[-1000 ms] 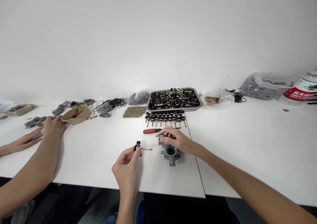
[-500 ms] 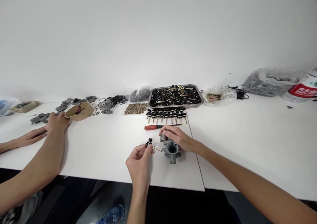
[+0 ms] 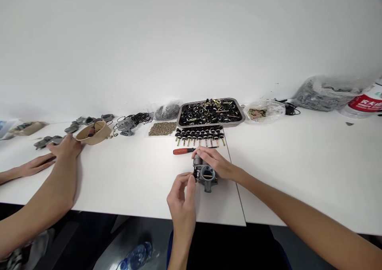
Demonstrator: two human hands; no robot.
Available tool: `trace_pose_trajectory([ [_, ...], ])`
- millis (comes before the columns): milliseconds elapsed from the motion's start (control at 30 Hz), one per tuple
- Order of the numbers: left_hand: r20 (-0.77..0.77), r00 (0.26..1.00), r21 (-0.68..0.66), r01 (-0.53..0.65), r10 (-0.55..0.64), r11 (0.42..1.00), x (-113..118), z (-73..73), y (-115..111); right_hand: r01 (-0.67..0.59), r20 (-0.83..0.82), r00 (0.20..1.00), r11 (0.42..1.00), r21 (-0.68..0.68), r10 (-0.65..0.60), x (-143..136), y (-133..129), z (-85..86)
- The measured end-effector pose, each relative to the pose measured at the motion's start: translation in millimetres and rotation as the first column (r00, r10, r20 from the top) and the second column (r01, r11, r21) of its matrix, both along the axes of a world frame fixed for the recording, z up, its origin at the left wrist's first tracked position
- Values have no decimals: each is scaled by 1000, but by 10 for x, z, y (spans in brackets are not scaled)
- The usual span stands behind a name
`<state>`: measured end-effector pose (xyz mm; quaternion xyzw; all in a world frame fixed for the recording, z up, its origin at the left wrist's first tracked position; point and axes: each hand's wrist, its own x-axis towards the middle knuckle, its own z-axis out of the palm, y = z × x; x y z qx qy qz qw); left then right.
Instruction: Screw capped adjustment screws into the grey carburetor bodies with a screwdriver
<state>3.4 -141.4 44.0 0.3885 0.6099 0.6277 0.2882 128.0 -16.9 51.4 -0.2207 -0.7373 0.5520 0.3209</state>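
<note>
A grey metal carburetor body [image 3: 208,185] sits on the white table, its round bore facing up toward me. My right hand [image 3: 215,162] is closed round its upper part. At its left side my left hand [image 3: 184,191] pinches a black-capped part [image 3: 195,174]. The brass rod of that part lies across inside the bore. A red-handled screwdriver [image 3: 180,151] rests just beyond my hands. Behind it, several black parts with brass stems [image 3: 199,134] stand in a row before a metal tray [image 3: 210,124] heaped with similar ones.
Left of the tray are brass pieces [image 3: 162,129], black rings [image 3: 142,118] and another grey body [image 3: 125,126]. A co-worker's hands [image 3: 68,145] are near a beige bowl [image 3: 97,136] at the left. Plastic bags [image 3: 264,111] and a large bottle [image 3: 362,104] stand on the right.
My left hand has moved right, and the brass rod has gone from outside the grey body into it. My right hand stays on the body. The view has shifted slightly.
</note>
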Motion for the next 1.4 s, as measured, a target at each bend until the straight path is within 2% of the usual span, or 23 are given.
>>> trace_pose_trajectory([
  [100,-25,996,2,82,-82,997,-56,16,3,-34,5,999,999,39,34,33,19,22],
  [200,30,980,-103,201,-199,974,-206,27,50,-53,37,998,998,21,53,54,27,44],
  [267,78,969,-179,244,-233,953,-269,45,78,-63,42,997,998,10,63,60,30,47],
  [333,87,970,-203,242,-229,949,-278,70,92,-70,33,997,997,25,69,62,36,42],
  [467,-19,987,-177,154,-160,972,-227,109,78,-77,33,997,995,66,75,66,54,23],
  [567,-59,984,-156,157,-168,975,-244,106,56,-74,42,997,993,87,71,73,60,14],
  [700,0,973,-72,231,-231,970,-332,64,24,-71,49,997,994,81,67,83,55,14],
  [833,59,982,-94,186,-181,978,-381,2,19,-79,43,996,993,91,75,82,52,18],
  [933,75,984,-121,169,-161,978,-336,-26,42,-63,37,998,994,90,60,75,50,19],
  [1100,75,984,4,162,-162,987,-143,-65,38,-44,18,999,996,75,43,70,44,12],
  [1200,88,973,16,212,-212,977,-150,-90,2,-52,16,999,995,87,50,73,44,11],
  [1300,6,965,-42,262,-262,964,-374,11,91,-72,43,997,993,91,68,86,56,23],
  [1367,-159,947,-98,266,-279,959,-613,193,303,-81,70,995,993,91,74,103,73,36],
  [1400,-273,914,-109,280,-299,954,-737,311,458,-85,81,994,992,89,78,114,83,41],
])
